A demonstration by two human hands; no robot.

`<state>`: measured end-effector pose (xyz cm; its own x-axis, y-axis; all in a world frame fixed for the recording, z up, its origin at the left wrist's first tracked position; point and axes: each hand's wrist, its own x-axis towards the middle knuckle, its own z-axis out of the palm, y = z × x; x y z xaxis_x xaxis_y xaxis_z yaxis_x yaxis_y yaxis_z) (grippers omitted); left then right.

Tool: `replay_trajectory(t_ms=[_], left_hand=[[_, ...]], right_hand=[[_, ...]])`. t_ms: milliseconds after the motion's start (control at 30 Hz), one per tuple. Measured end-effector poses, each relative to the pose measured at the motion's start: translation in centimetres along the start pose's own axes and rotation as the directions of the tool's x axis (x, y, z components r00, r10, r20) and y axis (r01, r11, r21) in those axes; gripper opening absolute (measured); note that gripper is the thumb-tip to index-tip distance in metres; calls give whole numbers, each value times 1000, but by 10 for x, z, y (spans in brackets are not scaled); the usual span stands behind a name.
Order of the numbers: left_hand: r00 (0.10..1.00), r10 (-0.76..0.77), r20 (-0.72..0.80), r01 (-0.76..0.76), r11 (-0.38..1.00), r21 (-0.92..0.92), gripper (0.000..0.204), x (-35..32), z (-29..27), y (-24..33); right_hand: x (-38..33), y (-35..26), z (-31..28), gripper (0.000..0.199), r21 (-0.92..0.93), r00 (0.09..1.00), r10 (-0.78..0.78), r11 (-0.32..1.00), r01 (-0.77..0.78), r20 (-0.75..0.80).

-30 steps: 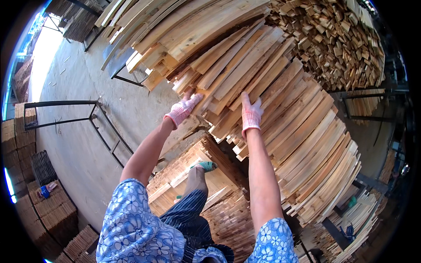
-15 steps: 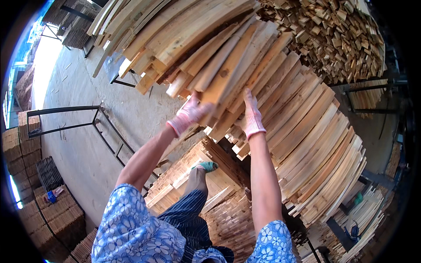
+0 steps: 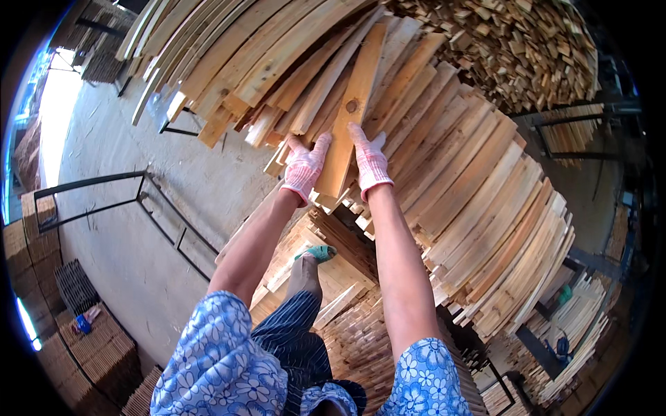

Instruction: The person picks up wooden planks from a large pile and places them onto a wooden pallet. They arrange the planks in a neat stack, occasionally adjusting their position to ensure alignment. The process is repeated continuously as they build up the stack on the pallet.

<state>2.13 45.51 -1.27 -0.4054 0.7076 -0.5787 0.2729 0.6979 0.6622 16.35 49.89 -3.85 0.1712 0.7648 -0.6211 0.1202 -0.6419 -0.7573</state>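
Both my hands wear whitish-pink knitted gloves. Between them a long orange-brown wooden board (image 3: 352,106) with a dark knot lies tilted on a stack of boards (image 3: 461,166). My left hand (image 3: 306,166) is at the near end of this board, its thumb against the left edge and its fingers spread over neighbouring board ends. On the opposite edge rests my right hand (image 3: 372,161), thumb stretched along the board and the other fingers apart. Parts of the fingers are hard to make out against the wood.
Further boards (image 3: 277,52) are piled at the upper left, and a heap of cut wood ends (image 3: 499,52) rises beyond. A black metal frame (image 3: 94,182) stands on the concrete floor at left. Below my arms, my foot in a green shoe (image 3: 320,254) is on stacked wood (image 3: 350,326).
My hands have come closer together, the right one moving left to the knotted board. That board has swung more upright and now stands out from the others.
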Motion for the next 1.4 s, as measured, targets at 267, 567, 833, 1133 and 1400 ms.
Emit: replay_trajectory(t_ms=[267,567,833,1133,1400], left_hand=[[967,210,145,-205,977,-49,129,-61,97,2],[860,383,338,-457,872,175,86,3,11,40],[933,138,331,-112,989,-97,115,-17,47,65],[900,298,319,-288,954,-78,94,-32,12,-55],[849,-93,520,-203,851,484,126,-35,-44,-97]], right_hand=[[21,-5,-123,77,285,953,16,952,-107,303],[18,30,-129,75,607,925,-159,789,-90,344],[-14,5,-106,80,526,965,-63,847,-83,254],[-88,66,-76,73,614,898,-142,772,-163,416],[-120,122,-77,107,540,780,-55,752,-378,623]])
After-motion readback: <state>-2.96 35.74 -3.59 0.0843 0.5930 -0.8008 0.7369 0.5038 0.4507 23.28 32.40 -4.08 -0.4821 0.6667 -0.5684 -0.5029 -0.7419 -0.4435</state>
